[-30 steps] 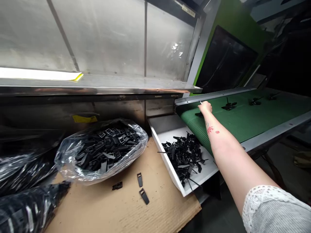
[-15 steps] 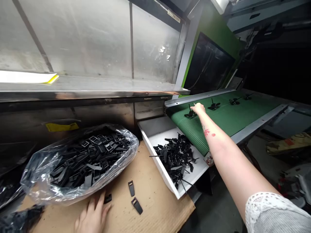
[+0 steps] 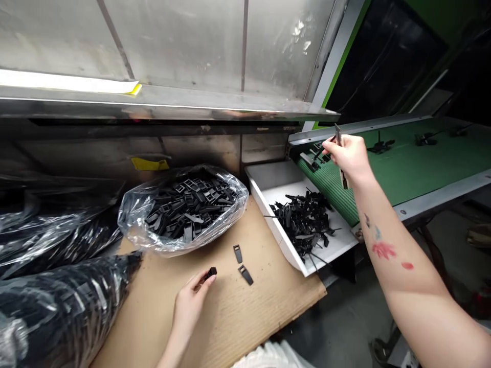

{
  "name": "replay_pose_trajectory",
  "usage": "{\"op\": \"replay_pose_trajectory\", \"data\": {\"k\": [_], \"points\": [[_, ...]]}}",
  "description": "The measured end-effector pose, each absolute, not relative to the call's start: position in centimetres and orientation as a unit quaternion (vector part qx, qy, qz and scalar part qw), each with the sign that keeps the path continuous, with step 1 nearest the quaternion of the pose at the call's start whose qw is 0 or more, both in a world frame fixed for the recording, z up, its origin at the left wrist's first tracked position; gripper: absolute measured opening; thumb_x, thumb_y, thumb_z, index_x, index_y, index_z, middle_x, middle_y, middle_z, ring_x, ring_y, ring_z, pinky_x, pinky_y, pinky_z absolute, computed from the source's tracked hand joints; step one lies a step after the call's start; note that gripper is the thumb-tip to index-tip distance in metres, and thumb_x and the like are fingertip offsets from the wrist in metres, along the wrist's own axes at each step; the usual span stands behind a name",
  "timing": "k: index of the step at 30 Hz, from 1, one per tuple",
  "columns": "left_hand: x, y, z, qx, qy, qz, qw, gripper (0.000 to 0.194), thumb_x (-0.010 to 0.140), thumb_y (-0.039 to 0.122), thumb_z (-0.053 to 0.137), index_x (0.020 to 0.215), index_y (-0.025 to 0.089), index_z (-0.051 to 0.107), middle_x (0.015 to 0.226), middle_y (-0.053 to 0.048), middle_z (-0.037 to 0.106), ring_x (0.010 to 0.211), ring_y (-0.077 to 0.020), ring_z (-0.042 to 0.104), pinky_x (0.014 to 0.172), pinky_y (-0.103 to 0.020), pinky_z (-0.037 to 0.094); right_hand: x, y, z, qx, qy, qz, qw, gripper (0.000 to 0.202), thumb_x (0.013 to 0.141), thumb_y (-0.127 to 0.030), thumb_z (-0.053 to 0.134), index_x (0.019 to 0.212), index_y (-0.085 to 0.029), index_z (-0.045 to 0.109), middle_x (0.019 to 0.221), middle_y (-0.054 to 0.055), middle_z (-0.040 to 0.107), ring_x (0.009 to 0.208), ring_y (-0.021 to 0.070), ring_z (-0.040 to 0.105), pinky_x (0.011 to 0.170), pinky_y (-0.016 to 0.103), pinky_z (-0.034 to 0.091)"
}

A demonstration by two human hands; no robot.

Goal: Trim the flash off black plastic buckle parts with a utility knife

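My left hand (image 3: 187, 306) pinches a clip (image 3: 211, 272) over the board (image 3: 276, 306); by the belt (image 3: 399, 179), my right hand (image 3: 353, 156) grips a tool (image 3: 338, 134) and a part (image 3: 310, 162), whose thin stem (image 3: 319, 152) could twist free.

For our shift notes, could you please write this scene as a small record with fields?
left hand: small black piece, pinched over cardboard
right hand: slim metal tool, stemmed black part
on cardboard: two loose black clips
open plastic bag: many black clips
white tray: heap of black parts
green belt: more black parts
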State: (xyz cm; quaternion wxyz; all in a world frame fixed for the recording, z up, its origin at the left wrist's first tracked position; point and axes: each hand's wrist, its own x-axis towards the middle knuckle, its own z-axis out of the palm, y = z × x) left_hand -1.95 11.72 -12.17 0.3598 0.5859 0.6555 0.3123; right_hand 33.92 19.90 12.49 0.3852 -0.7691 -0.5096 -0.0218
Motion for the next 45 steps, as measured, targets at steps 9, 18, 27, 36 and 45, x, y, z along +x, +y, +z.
{"op": "replay_pose_trajectory", "data": {"k": [9,18,27,36,45], "points": [[-2.6,6.3,-5.8,0.529,0.597,0.367,0.479,0.041,0.060,0.042,0.064,0.091,0.015,0.067,0.095,-0.009,0.069,0.088,-0.0236,0.064,0.081,-0.033,0.050,21.1,5.7,-3.8,-0.687,-0.633,0.181,0.307,0.019,0.082,-0.021,0.047,0.074,-0.016,0.063,0.065,0.004,0.065,0.062,0.0179,0.061,0.060,0.026,0.046],[-2.0,2.1,-0.4,0.587,0.512,0.429,0.457,0.020,0.069,0.031,0.065,0.088,0.027,0.069,0.091,-0.001,0.069,0.089,-0.0179,0.061,0.082,-0.025,0.047,19.6,2.2,-3.0,-0.701,-0.629,0.201,0.270,0.044,0.087,-0.034,0.041,0.127,-0.017,0.041,0.093,0.009,0.062,0.088,0.0218,0.059,0.076,0.033,0.046],[-2.2,1.0,0.3,0.682,0.418,0.446,0.401,0.022,0.076,0.016,0.059,0.093,0.030,0.065,0.093,0.004,0.067,0.087,-0.0099,0.061,0.077,-0.012,0.045,14.3,-2.2,1.0,-0.511,-0.686,0.275,0.438,0.020,0.090,-0.016,0.037,0.085,-0.017,0.056,0.066,0.000,0.055,0.057,0.0103,0.051,0.056,0.021,0.040],[-2.0,0.3,0.6,0.705,0.407,0.450,0.366,0.026,0.077,0.013,0.057,0.096,0.029,0.064,0.093,0.003,0.066,0.087,-0.0096,0.060,0.077,-0.012,0.046,14.4,-1.2,1.0,-0.514,-0.690,0.328,0.390,0.027,0.089,-0.023,0.038,0.065,-0.017,0.048,0.054,-0.004,0.044,0.049,0.0083,0.043,0.050,0.020,0.032],[-1.2,0.7,0.0,0.663,0.486,0.450,0.348,0.016,0.076,0.021,0.059,0.090,0.022,0.067,0.089,-0.002,0.068,0.082,-0.0162,0.062,0.073,-0.022,0.049,14.7,-1.9,1.7,-0.436,-0.712,0.427,0.349,0.033,0.088,-0.025,0.038,0.058,-0.017,0.049,0.051,-0.003,0.046,0.048,0.0081,0.043,0.049,0.020,0.035]]}}
